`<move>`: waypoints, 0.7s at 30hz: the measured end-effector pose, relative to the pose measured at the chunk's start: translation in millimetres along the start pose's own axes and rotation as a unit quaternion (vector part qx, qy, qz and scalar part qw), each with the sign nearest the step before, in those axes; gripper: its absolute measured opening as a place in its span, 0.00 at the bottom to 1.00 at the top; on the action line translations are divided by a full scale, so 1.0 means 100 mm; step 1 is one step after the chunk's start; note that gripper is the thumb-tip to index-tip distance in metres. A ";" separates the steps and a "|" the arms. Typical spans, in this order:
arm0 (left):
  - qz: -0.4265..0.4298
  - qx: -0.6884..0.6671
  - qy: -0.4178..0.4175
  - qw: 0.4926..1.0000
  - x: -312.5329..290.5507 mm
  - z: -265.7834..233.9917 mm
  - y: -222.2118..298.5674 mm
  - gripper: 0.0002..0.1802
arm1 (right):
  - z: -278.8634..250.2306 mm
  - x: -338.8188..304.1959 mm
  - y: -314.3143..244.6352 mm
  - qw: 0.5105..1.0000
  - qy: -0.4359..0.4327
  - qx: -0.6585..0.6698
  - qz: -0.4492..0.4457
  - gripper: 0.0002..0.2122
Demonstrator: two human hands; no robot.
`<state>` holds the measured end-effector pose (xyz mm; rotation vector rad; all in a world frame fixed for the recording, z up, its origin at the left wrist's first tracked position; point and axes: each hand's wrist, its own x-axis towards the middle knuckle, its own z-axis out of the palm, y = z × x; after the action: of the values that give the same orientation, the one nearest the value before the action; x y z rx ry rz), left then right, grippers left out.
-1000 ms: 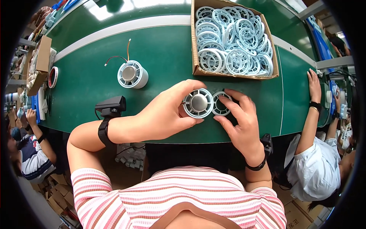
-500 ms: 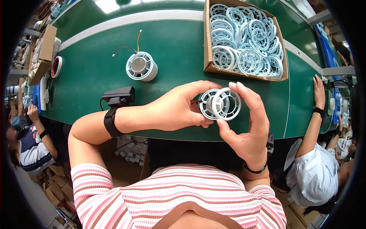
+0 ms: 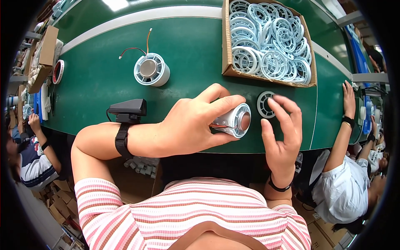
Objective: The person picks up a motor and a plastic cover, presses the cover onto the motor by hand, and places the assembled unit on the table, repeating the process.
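Observation:
My left hand (image 3: 189, 121) is wrapped round a white cylindrical motor unit (image 3: 230, 122), tilted so that its round metal centre faces right. Thin dark and red wires run out by the thumb. To its right is a white spoked ring (image 3: 263, 106), apparently flat on the green table. My right hand (image 3: 285, 133) is open beside that ring, thumb and fingers apart. One fingertip overlaps the ring's edge; whether it touches, I cannot tell. Farther left stands a similar white motor unit (image 3: 152, 71), upright, with its wires sticking up.
A cardboard box (image 3: 226, 54) full of pale blue-white spoked rings sits at the back right. A black device (image 3: 129, 109) is beside my left forearm. A roll of tape (image 3: 58, 71) stands at the far left. Another person's hand (image 3: 349, 98) rests on the table at right.
My right hand has let go of the white ring, which was held against the motor unit and is now apart from it. My left hand has turned the unit so its metal centre faces right.

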<state>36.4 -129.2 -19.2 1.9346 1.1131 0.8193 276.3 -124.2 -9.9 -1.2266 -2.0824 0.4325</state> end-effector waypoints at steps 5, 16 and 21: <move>0.012 0.028 0.023 0.999 -0.01 0.04 -0.02 0.37 | 0.01 0.00 -0.25 0.993 -0.054 0.101 -0.031 0.19; 0.020 0.064 0.031 0.997 -0.01 0.08 -0.01 0.38 | 0.17 -0.04 -0.38 0.989 0.017 0.142 0.030 0.16; 0.061 0.096 0.057 0.992 -0.02 0.10 -0.03 0.36 | 0.18 -0.04 -0.38 0.990 0.027 0.139 0.015 0.14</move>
<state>42.8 -132.8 -27.2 2.1546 1.1886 0.9279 241.2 -146.0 -2.7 -1.0939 -1.8851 0.6707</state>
